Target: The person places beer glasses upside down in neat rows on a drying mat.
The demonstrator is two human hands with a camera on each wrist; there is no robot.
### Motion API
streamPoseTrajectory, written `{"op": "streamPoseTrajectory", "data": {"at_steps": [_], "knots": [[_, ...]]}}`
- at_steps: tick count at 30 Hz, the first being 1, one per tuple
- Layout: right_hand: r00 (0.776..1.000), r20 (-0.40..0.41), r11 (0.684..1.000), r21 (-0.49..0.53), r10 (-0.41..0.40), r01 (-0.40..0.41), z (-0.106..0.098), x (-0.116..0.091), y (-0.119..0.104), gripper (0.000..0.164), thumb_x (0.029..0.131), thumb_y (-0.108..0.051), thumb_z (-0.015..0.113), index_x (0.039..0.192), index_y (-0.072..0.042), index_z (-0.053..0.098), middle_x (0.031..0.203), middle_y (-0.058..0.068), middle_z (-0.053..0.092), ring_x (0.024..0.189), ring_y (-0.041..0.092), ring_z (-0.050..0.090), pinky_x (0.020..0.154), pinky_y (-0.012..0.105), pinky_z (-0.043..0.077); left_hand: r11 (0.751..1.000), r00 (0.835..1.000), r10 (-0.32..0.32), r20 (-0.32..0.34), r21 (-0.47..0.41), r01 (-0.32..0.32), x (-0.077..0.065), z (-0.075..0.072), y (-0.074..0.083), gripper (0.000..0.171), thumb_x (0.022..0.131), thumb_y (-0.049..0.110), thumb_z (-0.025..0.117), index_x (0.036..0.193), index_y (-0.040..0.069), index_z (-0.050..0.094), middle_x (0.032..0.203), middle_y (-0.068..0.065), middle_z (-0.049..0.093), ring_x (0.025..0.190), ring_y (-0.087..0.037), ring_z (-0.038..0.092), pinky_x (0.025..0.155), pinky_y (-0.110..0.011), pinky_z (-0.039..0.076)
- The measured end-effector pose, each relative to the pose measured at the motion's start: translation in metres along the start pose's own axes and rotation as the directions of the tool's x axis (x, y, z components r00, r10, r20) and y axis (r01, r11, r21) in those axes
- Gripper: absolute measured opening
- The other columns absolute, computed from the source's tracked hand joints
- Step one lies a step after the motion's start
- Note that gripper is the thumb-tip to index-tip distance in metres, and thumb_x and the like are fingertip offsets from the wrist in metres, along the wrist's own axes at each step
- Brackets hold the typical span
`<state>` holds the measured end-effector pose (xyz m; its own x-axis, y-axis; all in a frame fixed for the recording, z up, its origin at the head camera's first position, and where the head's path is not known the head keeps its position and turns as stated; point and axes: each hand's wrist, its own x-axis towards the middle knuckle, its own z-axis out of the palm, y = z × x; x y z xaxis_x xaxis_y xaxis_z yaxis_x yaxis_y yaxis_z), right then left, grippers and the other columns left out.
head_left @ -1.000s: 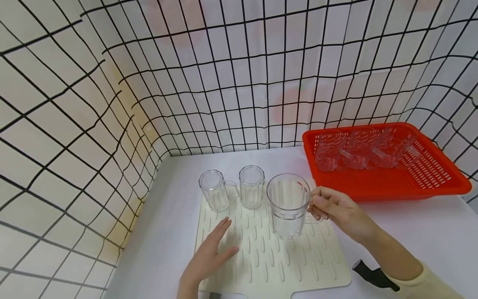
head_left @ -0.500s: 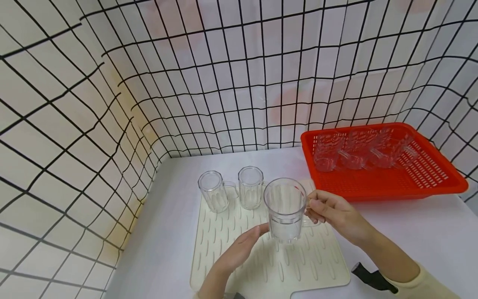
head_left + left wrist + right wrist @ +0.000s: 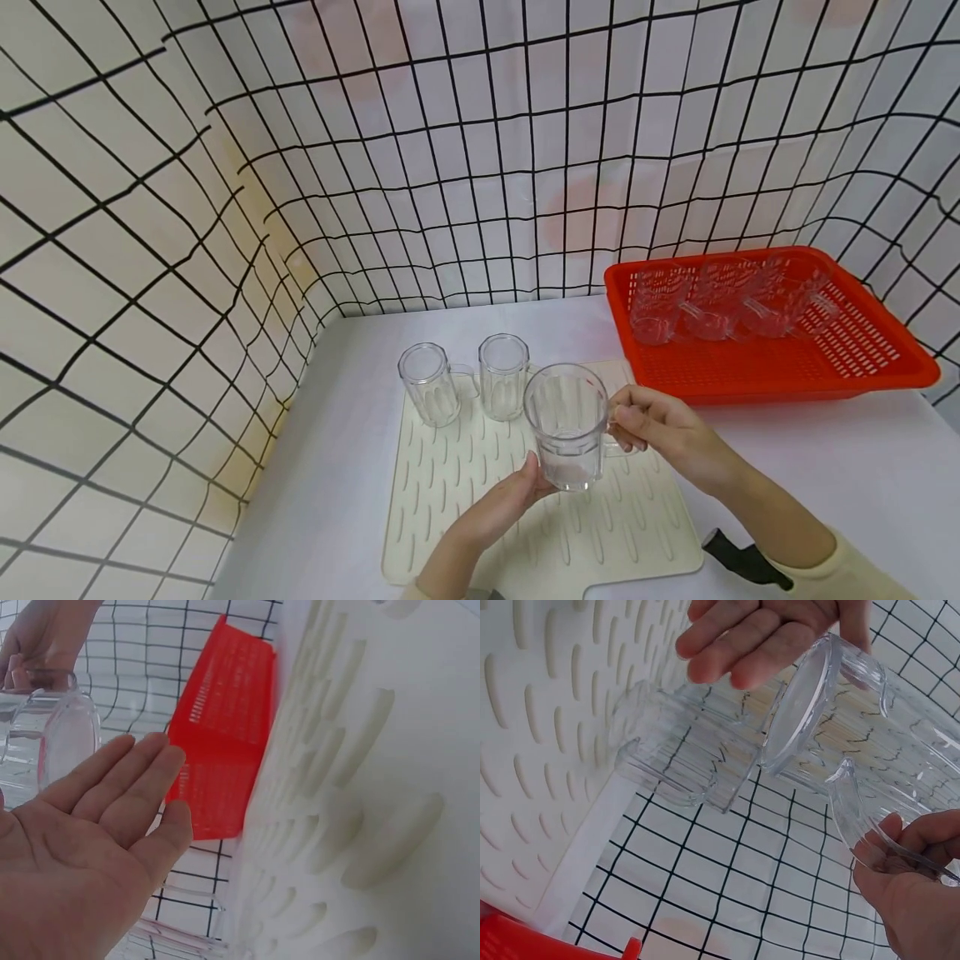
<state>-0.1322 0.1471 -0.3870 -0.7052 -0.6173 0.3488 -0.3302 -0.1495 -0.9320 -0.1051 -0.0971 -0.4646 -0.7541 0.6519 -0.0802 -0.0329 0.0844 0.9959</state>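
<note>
A clear plastic mug [image 3: 566, 454] hangs over the cream ridged mat [image 3: 450, 517], its round mouth up. My right hand [image 3: 675, 433] pinches its handle between thumb and fingers; the right wrist view shows this hand [image 3: 922, 892] at the handle's end. By the mug's base, my left hand [image 3: 498, 512] has its thumb up along the side and its fingers partly hidden under it. These left-hand fingers [image 3: 139, 780] look straight in the left wrist view, palm up. Two similar mugs, one at left [image 3: 431, 392] and one beside it [image 3: 504, 383], stand at the mat's back edge, octagonal ends up.
A red plastic basket [image 3: 757, 375] stands at the back right, with several clear mugs [image 3: 712, 312] lying in it. Black grid mesh [image 3: 465, 208] rises behind and at the sides of the white table [image 3: 322, 467]. A black strap [image 3: 746, 558] lies by my right forearm.
My left hand has moved right and in from over the mat to the mug's base. The held mug has shifted slightly left and toward me, still gripped by its handle.
</note>
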Motion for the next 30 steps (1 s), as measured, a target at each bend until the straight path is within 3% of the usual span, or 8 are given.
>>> {"op": "streamPoseTrajectory", "data": {"at_steps": [2,7,12,15,21,25,30], "knots": [[1.000,0.000,1.000,-0.004,0.001,-0.001,0.001,0.000,0.001,0.014,0.102,0.004,0.036,0.099,0.000,0.049,0.075,0.010,0.044,0.069,0.022,0.047,0.060,0.033,0.042,1.000,1.000,0.023,0.013,-0.003,-0.023,0.002,0.000,0.000,0.079,0.102,0.052,-0.002,0.151,-0.002,0.027,0.148,-0.019,0.040,0.137,-0.026,0.039,0.112,-0.030,0.031],[1.000,0.017,1.000,-0.015,0.003,-0.003,0.001,-0.002,0.002,0.013,0.101,0.005,0.038,0.101,-0.001,0.050,0.077,0.009,0.047,0.071,0.021,0.049,0.062,0.032,0.045,1.000,1.000,-0.010,-0.016,0.011,0.010,0.000,-0.002,-0.002,0.075,0.102,0.054,0.000,0.152,0.009,0.032,0.145,-0.008,0.049,0.129,-0.014,0.049,0.110,-0.028,0.033],[0.998,0.058,0.995,-0.100,0.021,-0.016,0.000,-0.006,-0.001,0.015,0.097,0.005,0.050,0.104,-0.006,0.056,0.087,0.005,0.055,0.083,0.019,0.052,0.070,0.030,0.050,0.997,0.999,0.020,0.024,-0.071,-0.019,-0.001,-0.009,-0.005,0.076,0.102,0.054,-0.003,0.148,0.011,0.040,0.134,-0.013,0.058,0.120,-0.018,0.059,0.110,-0.034,0.033],[0.996,0.077,0.980,-0.195,0.044,-0.028,0.001,-0.007,-0.003,0.016,0.094,0.002,0.058,0.102,-0.012,0.060,0.089,0.004,0.058,0.089,0.018,0.054,0.077,0.033,0.049,0.995,1.000,0.017,0.009,-0.097,-0.016,-0.001,-0.012,-0.008,0.077,0.102,0.052,-0.005,0.147,0.008,0.041,0.129,-0.017,0.061,0.114,-0.024,0.062,0.108,-0.039,0.036],[0.987,0.110,0.948,-0.309,0.116,-0.077,0.003,-0.010,-0.004,0.016,0.091,-0.007,0.067,0.098,-0.021,0.062,0.088,-0.003,0.062,0.090,0.016,0.057,0.083,0.038,0.047,0.990,0.989,-0.096,-0.109,-0.117,0.083,-0.005,-0.016,-0.006,0.088,0.101,0.055,-0.005,0.141,-0.007,0.044,0.127,-0.021,0.061,0.115,-0.028,0.061,0.103,-0.045,0.042],[0.983,0.138,0.933,-0.353,0.125,-0.069,0.005,-0.012,-0.004,0.015,0.090,-0.010,0.068,0.098,-0.022,0.062,0.087,-0.007,0.061,0.085,0.014,0.058,0.076,0.030,0.052,0.977,0.982,-0.149,-0.113,-0.170,0.129,-0.004,-0.016,-0.002,0.101,0.097,0.060,-0.008,0.129,-0.014,0.052,0.119,-0.029,0.063,0.114,-0.034,0.061,0.099,-0.045,0.044],[0.973,0.175,0.897,-0.438,0.148,-0.058,0.009,-0.014,-0.003,0.009,0.092,-0.020,0.068,0.097,-0.024,0.061,0.086,-0.012,0.058,0.082,0.009,0.057,0.072,0.026,0.054,0.968,0.974,-0.173,-0.145,-0.205,0.141,-0.004,-0.016,0.002,0.086,0.101,0.059,0.004,0.138,-0.006,0.047,0.115,-0.028,0.064,0.110,-0.037,0.063,0.093,-0.045,0.046]]}}
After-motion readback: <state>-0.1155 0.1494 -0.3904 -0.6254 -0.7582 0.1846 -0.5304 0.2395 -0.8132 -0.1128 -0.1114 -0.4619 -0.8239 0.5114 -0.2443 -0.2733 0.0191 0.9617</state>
